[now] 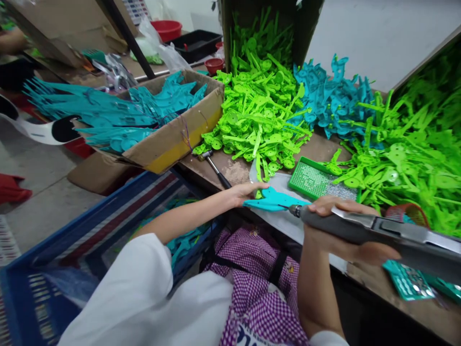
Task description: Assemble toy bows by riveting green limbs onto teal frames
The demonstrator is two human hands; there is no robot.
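My left hand (248, 191) is closed on the left end of a turquoise plastic part (275, 200), held over the table's front edge. A small bit of bright green plastic shows beside my fingers. My right hand (334, 226) wraps round a dark grey power screwdriver (363, 228) with a silver lever. Its thin bit points left and meets the turquoise part, though I cannot make out a screw at the tip. Just behind the part sits a green mesh tray (312, 180) with many small metal screws (338, 190).
Heaps of lime green parts (259, 115) and turquoise parts (333, 103) cover the back of the table. A cardboard box (173, 139) of turquoise pieces stands left, near a hammer (217, 170). Below is a blue crate (72, 230). Another person's arm (12, 42) shows far left.
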